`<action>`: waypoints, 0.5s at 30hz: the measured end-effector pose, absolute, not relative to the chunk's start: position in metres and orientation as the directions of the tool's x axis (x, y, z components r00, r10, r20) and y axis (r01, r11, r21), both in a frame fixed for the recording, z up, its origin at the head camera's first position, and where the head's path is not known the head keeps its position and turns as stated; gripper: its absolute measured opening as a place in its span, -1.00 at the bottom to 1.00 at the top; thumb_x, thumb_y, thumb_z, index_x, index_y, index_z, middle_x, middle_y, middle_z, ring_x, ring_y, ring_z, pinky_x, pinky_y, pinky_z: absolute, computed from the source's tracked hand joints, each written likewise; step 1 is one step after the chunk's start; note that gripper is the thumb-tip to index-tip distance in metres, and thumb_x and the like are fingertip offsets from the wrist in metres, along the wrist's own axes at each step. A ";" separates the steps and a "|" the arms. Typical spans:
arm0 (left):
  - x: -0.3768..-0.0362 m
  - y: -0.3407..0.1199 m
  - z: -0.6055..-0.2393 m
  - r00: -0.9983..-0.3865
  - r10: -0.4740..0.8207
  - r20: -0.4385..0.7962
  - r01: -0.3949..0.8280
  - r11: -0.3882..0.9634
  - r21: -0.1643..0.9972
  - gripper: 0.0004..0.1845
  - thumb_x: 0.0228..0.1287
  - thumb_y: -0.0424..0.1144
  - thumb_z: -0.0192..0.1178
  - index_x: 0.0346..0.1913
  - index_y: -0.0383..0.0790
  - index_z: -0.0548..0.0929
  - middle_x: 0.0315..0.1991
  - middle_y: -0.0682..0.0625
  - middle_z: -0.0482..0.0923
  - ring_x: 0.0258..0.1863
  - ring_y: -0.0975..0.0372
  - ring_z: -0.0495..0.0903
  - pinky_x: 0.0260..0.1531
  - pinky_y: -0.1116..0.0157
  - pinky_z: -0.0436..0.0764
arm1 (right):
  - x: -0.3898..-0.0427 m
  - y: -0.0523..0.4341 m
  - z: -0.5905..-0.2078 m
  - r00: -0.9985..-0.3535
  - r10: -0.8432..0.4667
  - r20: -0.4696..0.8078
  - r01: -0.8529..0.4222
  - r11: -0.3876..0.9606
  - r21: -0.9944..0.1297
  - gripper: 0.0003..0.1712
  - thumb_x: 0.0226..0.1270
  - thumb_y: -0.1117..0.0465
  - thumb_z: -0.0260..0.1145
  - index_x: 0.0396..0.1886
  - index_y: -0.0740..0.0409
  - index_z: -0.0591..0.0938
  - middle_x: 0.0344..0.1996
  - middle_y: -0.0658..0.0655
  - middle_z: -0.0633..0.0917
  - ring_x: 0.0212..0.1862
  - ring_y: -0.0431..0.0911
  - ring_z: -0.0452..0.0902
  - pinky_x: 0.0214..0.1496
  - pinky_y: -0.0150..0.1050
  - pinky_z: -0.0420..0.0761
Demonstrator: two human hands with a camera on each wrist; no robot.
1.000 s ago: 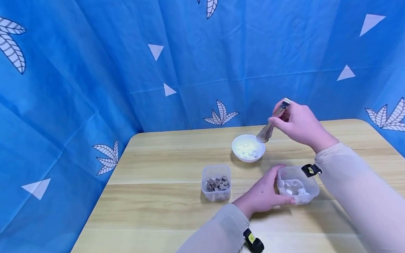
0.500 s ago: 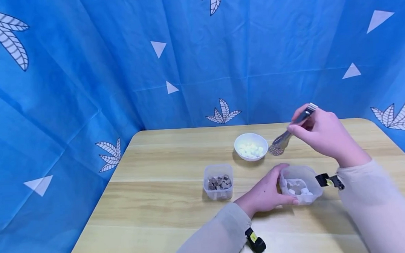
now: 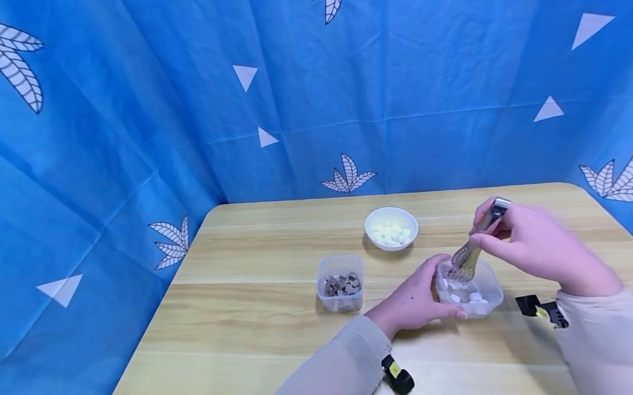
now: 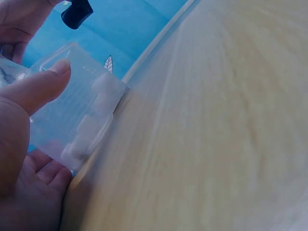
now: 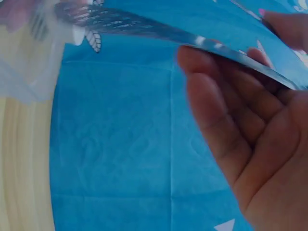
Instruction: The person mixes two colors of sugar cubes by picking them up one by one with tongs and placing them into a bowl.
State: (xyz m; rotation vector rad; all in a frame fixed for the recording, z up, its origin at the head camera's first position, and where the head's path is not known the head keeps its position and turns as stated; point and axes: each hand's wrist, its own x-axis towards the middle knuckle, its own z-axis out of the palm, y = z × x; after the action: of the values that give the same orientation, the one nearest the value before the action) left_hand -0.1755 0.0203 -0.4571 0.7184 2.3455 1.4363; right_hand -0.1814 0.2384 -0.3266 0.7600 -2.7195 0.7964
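Observation:
My left hand (image 3: 412,299) grips a clear plastic container (image 3: 491,287) from its left side, thumb along the near wall. White pieces (image 3: 477,298) lie on the container's bottom; they show through its wall in the left wrist view as white lumps (image 4: 79,144). Metal tongs (image 3: 465,263) with perforated ends are pinched in my right hand (image 3: 533,244), above and right of the container. The tongs' ends point down into the container at its far left part. In the right wrist view the tongs (image 5: 144,26) run from my fingers toward the container. Whether they hold a piece I cannot tell.
A white bowl (image 3: 371,233) with several pale pieces stands behind the container. To the left is a smaller clear container (image 3: 340,305) of brown-grey pieces. All stand on a wooden table (image 3: 248,330), with a blue curtain (image 3: 301,92) behind and at left.
My right hand has moved the tongs from beside the white bowl, right and then down into the clear container. My left hand has kept its grip on the container.

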 end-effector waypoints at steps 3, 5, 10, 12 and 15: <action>-0.175 0.020 -0.457 -0.832 0.555 0.005 0.256 0.375 0.891 0.13 0.01 0.03 0.59 0.58 0.22 0.09 0.44 0.25 0.26 0.37 0.36 0.30 0.41 0.18 0.26 | -0.184 0.234 -0.332 -0.834 -0.480 0.272 -0.551 0.711 -0.437 -0.81 0.33 0.14 0.45 -0.18 0.02 0.60 -0.44 -0.19 0.69 -0.42 -0.32 0.59 -0.41 -0.31 0.61; -0.175 0.019 -0.456 -0.827 0.561 0.010 0.258 0.363 0.895 0.12 0.01 0.02 0.59 0.57 0.22 0.10 0.43 0.26 0.26 0.36 0.38 0.30 0.41 0.20 0.25 | -0.185 0.231 -0.334 -0.824 -0.511 0.245 -0.563 0.693 -0.450 -0.79 0.33 0.15 0.45 -0.15 0.01 0.59 -0.43 -0.20 0.69 -0.38 -0.32 0.61 -0.37 -0.30 0.63; -0.176 0.019 -0.457 -0.815 0.578 0.031 0.271 0.334 0.903 0.10 0.03 -0.01 0.59 0.56 0.25 0.09 0.44 0.27 0.25 0.35 0.41 0.30 0.40 0.26 0.24 | -0.189 0.226 -0.344 -0.788 -0.585 0.191 -0.592 0.636 -0.495 -0.80 0.33 0.17 0.46 -0.14 -0.06 0.60 -0.40 -0.22 0.68 -0.35 -0.32 0.63 -0.32 -0.29 0.66; -0.176 0.019 -0.458 -0.812 0.583 0.041 0.279 0.325 0.903 0.11 0.05 -0.02 0.58 0.57 0.25 0.07 0.45 0.26 0.23 0.36 0.41 0.29 0.40 0.27 0.23 | -0.191 0.224 -0.348 -0.771 -0.614 0.169 -0.603 0.619 -0.503 -0.81 0.34 0.17 0.46 -0.16 -0.12 0.60 -0.41 -0.23 0.68 -0.36 -0.32 0.63 -0.31 -0.29 0.66; -0.176 0.019 -0.458 -0.812 0.582 0.043 0.282 0.327 0.902 0.12 0.05 -0.01 0.58 0.58 0.25 0.05 0.47 0.25 0.20 0.38 0.40 0.26 0.41 0.28 0.22 | -0.191 0.224 -0.351 -0.746 -0.646 0.162 -0.624 0.594 -0.508 -0.81 0.35 0.19 0.44 -0.17 -0.15 0.59 -0.42 -0.23 0.69 -0.37 -0.33 0.63 -0.31 -0.30 0.66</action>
State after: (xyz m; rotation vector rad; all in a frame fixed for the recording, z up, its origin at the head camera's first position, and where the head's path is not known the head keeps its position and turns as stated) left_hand -0.1755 0.0187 -0.4578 0.7761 2.3081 1.4791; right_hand -0.1913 0.2238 -0.3512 1.1316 -2.8393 0.8801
